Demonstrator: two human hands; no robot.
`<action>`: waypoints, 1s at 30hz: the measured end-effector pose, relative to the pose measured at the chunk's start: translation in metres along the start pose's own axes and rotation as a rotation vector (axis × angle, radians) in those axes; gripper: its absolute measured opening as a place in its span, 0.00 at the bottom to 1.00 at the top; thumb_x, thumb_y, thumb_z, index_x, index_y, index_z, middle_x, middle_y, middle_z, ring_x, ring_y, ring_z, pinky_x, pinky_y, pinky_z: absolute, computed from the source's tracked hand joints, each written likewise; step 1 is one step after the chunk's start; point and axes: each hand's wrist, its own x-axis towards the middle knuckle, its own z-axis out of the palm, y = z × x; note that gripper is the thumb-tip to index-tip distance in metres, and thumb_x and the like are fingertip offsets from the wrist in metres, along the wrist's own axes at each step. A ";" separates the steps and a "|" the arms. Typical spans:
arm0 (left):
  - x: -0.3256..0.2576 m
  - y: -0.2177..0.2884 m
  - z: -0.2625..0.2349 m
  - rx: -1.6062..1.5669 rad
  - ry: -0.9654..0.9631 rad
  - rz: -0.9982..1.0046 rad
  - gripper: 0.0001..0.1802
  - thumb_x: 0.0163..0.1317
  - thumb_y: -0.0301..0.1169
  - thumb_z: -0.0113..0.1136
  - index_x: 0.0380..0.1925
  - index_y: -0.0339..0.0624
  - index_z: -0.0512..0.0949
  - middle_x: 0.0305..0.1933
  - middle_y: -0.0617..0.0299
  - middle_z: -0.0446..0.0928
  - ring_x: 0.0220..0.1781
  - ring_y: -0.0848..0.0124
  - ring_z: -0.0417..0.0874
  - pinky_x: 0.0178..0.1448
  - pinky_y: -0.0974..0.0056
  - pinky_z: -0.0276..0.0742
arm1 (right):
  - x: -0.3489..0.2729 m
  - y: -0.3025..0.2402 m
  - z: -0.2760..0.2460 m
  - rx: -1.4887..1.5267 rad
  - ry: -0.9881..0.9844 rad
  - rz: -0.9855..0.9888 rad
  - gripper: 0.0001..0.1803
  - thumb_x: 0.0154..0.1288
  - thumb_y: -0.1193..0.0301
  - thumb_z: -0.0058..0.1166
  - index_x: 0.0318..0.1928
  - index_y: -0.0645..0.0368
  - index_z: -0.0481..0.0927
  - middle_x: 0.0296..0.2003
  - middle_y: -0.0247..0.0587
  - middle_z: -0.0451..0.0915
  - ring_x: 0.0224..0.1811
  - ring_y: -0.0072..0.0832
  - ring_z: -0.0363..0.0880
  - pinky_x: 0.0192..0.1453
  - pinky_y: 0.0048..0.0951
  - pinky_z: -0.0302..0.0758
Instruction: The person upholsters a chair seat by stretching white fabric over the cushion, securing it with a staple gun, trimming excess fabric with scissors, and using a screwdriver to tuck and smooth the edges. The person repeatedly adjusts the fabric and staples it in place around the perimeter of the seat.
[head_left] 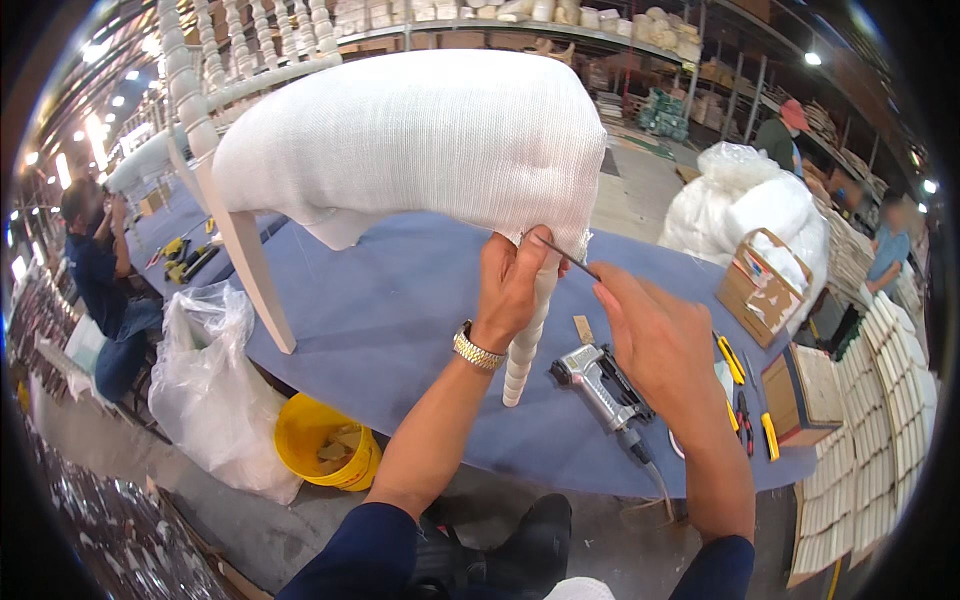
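Reaching up from the lower edge, two dark-sleeved forearms are seen over a blue-covered worktable. The left hand, with a metal watch at the wrist, is closed around the top of a turned white chair leg, where the white woven seat fabric is gathered at the corner. The right hand is closed in a pinch on a thin dark metal tool, whose tip is laid against the fabric edge just above the left thumb; what kind of tool it is cannot be told.

The chair is stood upright on the table, its upholstered seat filling the upper middle of the view and its spindle back set to the far left. A pneumatic stapler is laid on the table just below the right hand, with yellow-handled hand tools beside it.

Below the table edge a yellow bucket and a clear plastic bag are placed on the floor. Farther off, a seated person is seen at left, a cardboard box and white wadding at right, and shelving behind.
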 end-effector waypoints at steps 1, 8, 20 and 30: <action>0.000 -0.003 -0.001 -0.020 0.009 0.003 0.21 0.76 0.43 0.55 0.42 0.32 0.79 0.32 0.58 0.81 0.33 0.73 0.81 0.38 0.65 0.77 | 0.002 -0.003 0.000 -0.067 -0.032 0.012 0.08 0.75 0.66 0.55 0.49 0.53 0.79 0.28 0.39 0.82 0.26 0.43 0.83 0.27 0.42 0.76; 0.002 -0.013 0.002 -0.002 0.018 0.012 0.22 0.75 0.45 0.54 0.41 0.32 0.78 0.32 0.58 0.81 0.31 0.73 0.80 0.36 0.66 0.76 | 0.010 -0.024 -0.014 -0.274 -0.189 0.103 0.08 0.75 0.63 0.53 0.41 0.53 0.78 0.24 0.42 0.84 0.25 0.44 0.84 0.26 0.44 0.76; -0.001 -0.019 0.003 0.080 0.035 0.051 0.21 0.75 0.43 0.56 0.43 0.30 0.78 0.31 0.58 0.81 0.31 0.74 0.80 0.35 0.65 0.76 | 0.014 -0.031 0.003 -0.191 -0.070 0.154 0.08 0.75 0.65 0.52 0.41 0.55 0.78 0.22 0.46 0.83 0.25 0.51 0.82 0.27 0.50 0.73; -0.002 -0.016 0.008 0.051 0.091 0.005 0.22 0.76 0.45 0.52 0.43 0.33 0.78 0.33 0.60 0.80 0.31 0.74 0.78 0.36 0.65 0.75 | 0.012 -0.013 0.030 -0.025 0.138 0.110 0.07 0.73 0.69 0.55 0.49 0.49 0.80 0.25 0.40 0.83 0.24 0.45 0.82 0.25 0.44 0.73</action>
